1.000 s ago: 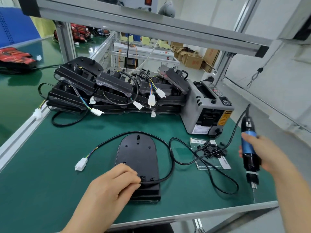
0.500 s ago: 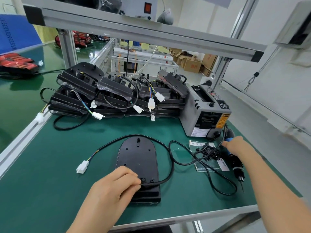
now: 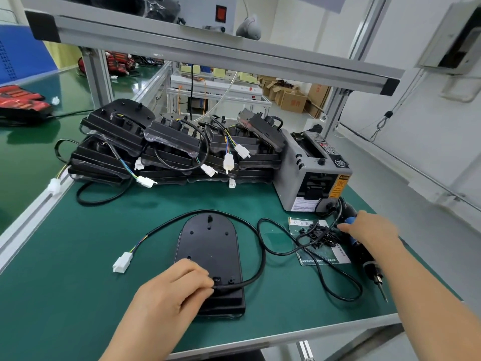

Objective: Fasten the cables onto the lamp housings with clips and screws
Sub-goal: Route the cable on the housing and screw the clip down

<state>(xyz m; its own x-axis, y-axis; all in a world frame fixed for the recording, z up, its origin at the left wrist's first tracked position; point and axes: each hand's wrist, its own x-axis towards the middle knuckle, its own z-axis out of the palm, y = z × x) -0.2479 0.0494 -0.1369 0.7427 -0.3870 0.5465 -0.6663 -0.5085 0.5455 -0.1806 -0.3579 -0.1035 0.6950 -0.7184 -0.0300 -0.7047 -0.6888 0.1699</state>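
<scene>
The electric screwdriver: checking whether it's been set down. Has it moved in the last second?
Yes. The electric screwdriver came down from upright, right of the tape dispenser, to lying on the green mat before it, under the right hand.

- Green tabletop (image 3: 78, 269), alu rail along L and front edges.
- Front centre: one black lamp housing (image 3: 208, 246), flat, rounded end pointing away.
- Its cable (image 3: 263, 256) arcs round the far end; white connector (image 3: 121, 262) lies L of the housing, apart from it.
- Back: pile of housings (image 3: 166, 152) w/ cables and white plugs spilling fwd.
- Back R: grey tape dispenser (image 3: 307, 175), just beside the pile.
- R: clear bag (image 3: 320, 256) flat, black clips (image 3: 317, 234) heaped on it, a black cord crossing it.
- R edge: screwdriver (image 3: 364, 256) lying down, bit toward the front.
</scene>
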